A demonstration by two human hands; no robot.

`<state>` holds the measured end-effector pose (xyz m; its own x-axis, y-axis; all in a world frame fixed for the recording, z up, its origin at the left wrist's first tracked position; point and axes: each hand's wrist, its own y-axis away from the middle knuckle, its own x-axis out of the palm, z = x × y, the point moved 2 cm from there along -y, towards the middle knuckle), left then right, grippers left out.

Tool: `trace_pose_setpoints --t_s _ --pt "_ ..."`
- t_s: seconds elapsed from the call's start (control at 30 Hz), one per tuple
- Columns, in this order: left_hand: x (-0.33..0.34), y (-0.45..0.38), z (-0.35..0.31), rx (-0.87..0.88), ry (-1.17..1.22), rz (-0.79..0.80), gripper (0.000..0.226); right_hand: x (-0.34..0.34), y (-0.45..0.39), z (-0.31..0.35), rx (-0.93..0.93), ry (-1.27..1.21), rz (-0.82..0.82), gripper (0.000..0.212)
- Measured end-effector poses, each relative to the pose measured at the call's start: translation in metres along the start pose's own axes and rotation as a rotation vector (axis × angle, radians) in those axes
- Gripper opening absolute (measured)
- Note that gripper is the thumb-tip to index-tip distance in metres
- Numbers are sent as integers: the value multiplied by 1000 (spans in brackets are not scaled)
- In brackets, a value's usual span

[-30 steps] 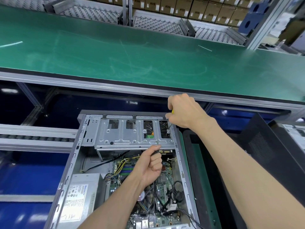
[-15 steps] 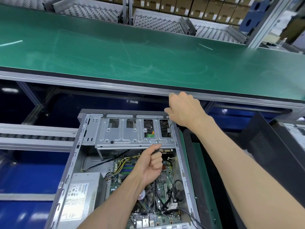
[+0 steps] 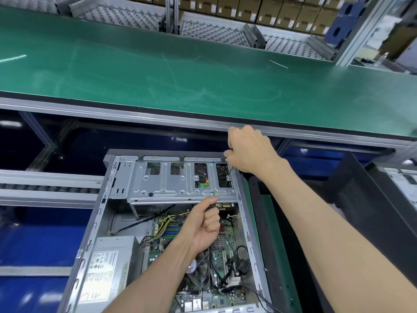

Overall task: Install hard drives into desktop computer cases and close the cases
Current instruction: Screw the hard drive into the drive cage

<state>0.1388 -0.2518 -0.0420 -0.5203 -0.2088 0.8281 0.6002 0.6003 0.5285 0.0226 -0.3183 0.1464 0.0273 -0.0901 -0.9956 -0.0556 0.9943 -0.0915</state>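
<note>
Hard drive [image 3: 223,177], visible only through the cutouts of the drive cage [image 3: 180,179], sits in the cage's right bays at the far end of the open desktop case [image 3: 248,233]. The right hand [image 3: 250,152] is curled round a screwdriver [image 3: 229,171], tip down on a screw. The left hand [image 3: 203,224] is fisted under the cage edge; what it grips, I cannot tell. The drive likely handles dense, rigid and shock-sensitive, best held by its side edges. Its long axis cannot be made out.
</note>
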Motion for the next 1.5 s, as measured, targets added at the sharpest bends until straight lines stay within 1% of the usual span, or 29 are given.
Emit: trace_pose_setpoints --t_s 0.07,0.13,0.2,0.27,0.33,0.37,0.47,0.5,0.57,0.63,0.7,0.77,0.8,0.87,0.93,1.0,1.1,1.2,1.3,1.4,1.43,1.5 --pt "1 0 0 4 0 -2 39 -1 0 0 21 42 -17 20" --pt "0 0 0 6 2 -5 38 -1 -2 -2 10 10 35 18" --pt "-1 0 0 1 -1 1 40 -2 -2 -2 1 -49 79 22" --pt "-1 0 0 -3 0 4 40 -1 -1 -1 2 -13 38 16" --pt "-1 0 0 5 3 1 38 -2 0 0 9 56 -3 18" --pt "0 0 0 8 2 -1 37 -3 0 1 8 63 6 19" --pt "-1 -1 0 10 0 6 39 -3 -2 -1 -15 -30 83 24" --pt "-1 -1 0 8 1 13 39 -2 -1 -1 -14 -48 84 24" --pt "0 0 0 4 4 16 40 -2 -1 -1 1 -3 32 15" --pt "1 0 0 6 6 11 37 -2 -1 -2 21 47 1 19" --pt "0 -1 0 7 -1 2 35 -2 -1 -4 10 10 35 20" --pt "0 0 -1 8 -4 1 35 -2 -1 -7 -1 -75 83 26" --pt "0 -1 -1 7 -6 2 36 -1 -1 -7 3 -89 78 24" --pt "0 0 0 4 -6 4 36 1 -1 -7 24 -52 18 15" --pt "0 0 0 3 -1 3 36 1 -1 -7 50 8 -14 22" --pt "0 -1 0 0 -1 1 36 1 -2 -6 27 6 18 25" --pt "0 -1 -1 -1 5 2 35 1 -3 -7 -1 -93 103 30" --pt "1 1 0 2 1 6 35 3 -3 -6 23 -25 37 15" --pt "1 1 0 7 -10 6 36 2 -3 -8 46 12 7 24" --pt "2 2 -1 13 -15 4 37 1 -4 -12 -1 -120 96 23" --pt "2 2 -1 11 -14 6 37 2 -4 -12 -2 -137 103 23" --pt "1 1 0 8 -12 0 36 4 -4 -12 25 -89 40 14"
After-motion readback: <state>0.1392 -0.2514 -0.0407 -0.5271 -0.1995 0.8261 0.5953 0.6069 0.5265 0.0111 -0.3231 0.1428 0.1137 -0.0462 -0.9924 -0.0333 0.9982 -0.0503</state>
